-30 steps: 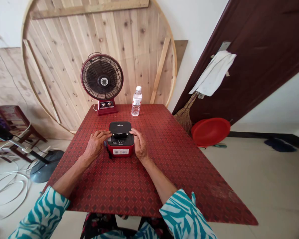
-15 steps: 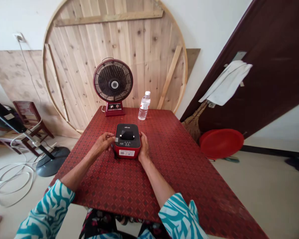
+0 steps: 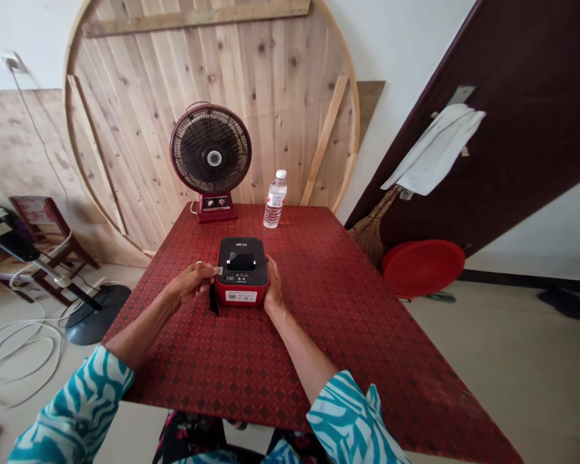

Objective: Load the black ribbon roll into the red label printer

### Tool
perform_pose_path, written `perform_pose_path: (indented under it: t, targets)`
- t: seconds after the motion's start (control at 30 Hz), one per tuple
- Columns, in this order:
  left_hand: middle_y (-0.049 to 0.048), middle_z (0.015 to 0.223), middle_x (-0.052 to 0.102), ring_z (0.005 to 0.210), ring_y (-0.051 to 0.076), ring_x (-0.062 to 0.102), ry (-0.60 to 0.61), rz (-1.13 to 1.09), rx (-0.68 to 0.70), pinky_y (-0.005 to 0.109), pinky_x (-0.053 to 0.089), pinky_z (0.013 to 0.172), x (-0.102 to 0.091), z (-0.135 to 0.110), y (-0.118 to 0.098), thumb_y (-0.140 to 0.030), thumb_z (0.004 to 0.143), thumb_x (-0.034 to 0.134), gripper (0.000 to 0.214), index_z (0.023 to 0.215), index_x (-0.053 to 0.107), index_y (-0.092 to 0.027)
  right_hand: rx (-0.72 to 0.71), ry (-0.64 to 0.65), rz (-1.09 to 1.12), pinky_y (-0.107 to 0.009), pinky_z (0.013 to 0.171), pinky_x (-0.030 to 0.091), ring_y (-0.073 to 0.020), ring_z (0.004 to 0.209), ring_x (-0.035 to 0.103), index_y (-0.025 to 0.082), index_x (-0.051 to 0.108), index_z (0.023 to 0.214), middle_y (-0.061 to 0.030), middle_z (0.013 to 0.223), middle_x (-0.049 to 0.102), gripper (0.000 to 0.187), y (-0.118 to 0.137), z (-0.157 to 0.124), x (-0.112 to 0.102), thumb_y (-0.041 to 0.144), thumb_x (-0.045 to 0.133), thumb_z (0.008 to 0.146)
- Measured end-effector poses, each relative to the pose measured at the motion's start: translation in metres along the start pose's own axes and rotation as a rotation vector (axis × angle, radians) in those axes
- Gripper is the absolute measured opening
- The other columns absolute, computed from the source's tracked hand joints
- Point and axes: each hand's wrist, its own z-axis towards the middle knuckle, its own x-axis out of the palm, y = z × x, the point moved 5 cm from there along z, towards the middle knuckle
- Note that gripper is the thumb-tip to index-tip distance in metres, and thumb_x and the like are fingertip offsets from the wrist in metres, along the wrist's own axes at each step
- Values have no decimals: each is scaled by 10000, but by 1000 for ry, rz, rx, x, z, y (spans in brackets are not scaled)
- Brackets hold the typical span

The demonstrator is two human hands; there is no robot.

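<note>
A small boxy device (image 3: 243, 270) with a black top and red sides sits on the table in front of me. It has a white printed label on its front face and a dark recess on top. My right hand (image 3: 273, 283) holds its right side, fingers along the wall. At the upper left edge, beside a small grey patch, my left hand (image 3: 196, 280) is closed in a pinch; what lies between the fingertips is too small to make out. A black strip (image 3: 214, 299) hangs down below that hand, against the device's left side.
The red patterned table (image 3: 328, 322) carries a red fan (image 3: 214, 206) and a water bottle (image 3: 275, 201) behind the device. A round wooden panel (image 3: 290, 96) leans on the wall. To the left stands a black pole base (image 3: 99, 316) near coiled white cable.
My left hand has drawn slightly outward and its fingers have closed at the device's edge. More of the black strip shows. The whole view has shifted a little.
</note>
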Motion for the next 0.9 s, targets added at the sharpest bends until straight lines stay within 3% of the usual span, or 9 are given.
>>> perform_pose_path:
  t: [0.4, 0.57, 0.63, 0.73, 0.8, 0.9]
  targets:
    - [-58, 463, 502, 274, 26, 337, -50, -56, 32, 162, 192, 279, -3, 7, 6, -306, 641, 695, 268, 584, 474, -166, -65, 55, -69, -373, 969, 423, -216, 1161, 556, 216, 548, 1242, -78, 1282, 614, 547, -5, 2, -3, 581, 423, 854]
    - [-83, 360, 384, 268, 38, 296, -39, 49, 45, 168, 171, 290, -2, 1, 0, -380, 675, 676, 315, 556, 464, -179, -64, 61, -71, -386, 997, 414, -220, 1176, 551, 211, 556, 1225, -89, 1283, 610, 528, -3, 1, -3, 571, 419, 864]
    - [-77, 391, 424, 275, 35, 283, -44, 99, 100, 174, 176, 303, -4, 1, -9, -418, 691, 666, 320, 586, 485, -177, -58, 67, -52, -392, 1002, 415, -217, 1168, 557, 213, 561, 1218, -88, 1275, 613, 518, -3, 1, -3, 567, 427, 865]
    - [-52, 499, 531, 340, 52, 365, -165, 277, 299, 176, 252, 351, -11, 10, -37, -397, 718, 647, 239, 687, 570, -173, -58, 81, -36, -389, 1003, 419, -208, 1158, 562, 223, 568, 1212, -78, 1268, 617, 503, -3, 1, -2, 561, 436, 864]
    - [-29, 553, 592, 442, 90, 486, -247, 530, 420, 187, 358, 438, -10, 21, -57, -300, 725, 630, 122, 747, 648, -181, -58, 71, -32, -389, 1001, 421, -207, 1154, 562, 228, 571, 1211, -71, 1262, 621, 501, -3, 1, -2, 562, 448, 858]
    - [9, 707, 705, 688, 160, 633, -219, 921, 514, 227, 464, 649, 5, 41, -76, -162, 705, 592, 148, 755, 722, -211, -50, 62, -11, -394, 994, 427, -212, 1144, 566, 231, 576, 1207, -64, 1243, 633, 507, -5, 2, -1, 568, 469, 844]
